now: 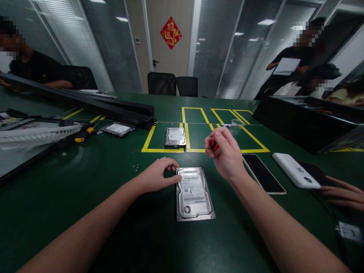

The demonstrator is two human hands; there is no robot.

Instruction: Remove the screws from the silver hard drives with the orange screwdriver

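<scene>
A silver hard drive point(195, 193) lies label side up on the green table, right in front of me. My left hand point(159, 174) steadies its far left corner, with the thumb on the top face and the fingers curled by the edge. In my right hand point(226, 151) is a screwdriver point(214, 145) with a red and black handle, mostly covered by the fingers. Its thin shaft slants down to the drive's far right corner, where the tip appears to touch. Several tiny pale bits, perhaps screws point(136, 167), lie left of my left hand.
Beyond stands a second hard drive point(175, 137) at yellow tape outlines; another drive point(118, 129) and a yellow-black screwdriver point(84, 134) lie left. At right are a phone point(264, 173), a white power bank point(295, 170), another person's hand point(345, 193) and a black case point(298, 121).
</scene>
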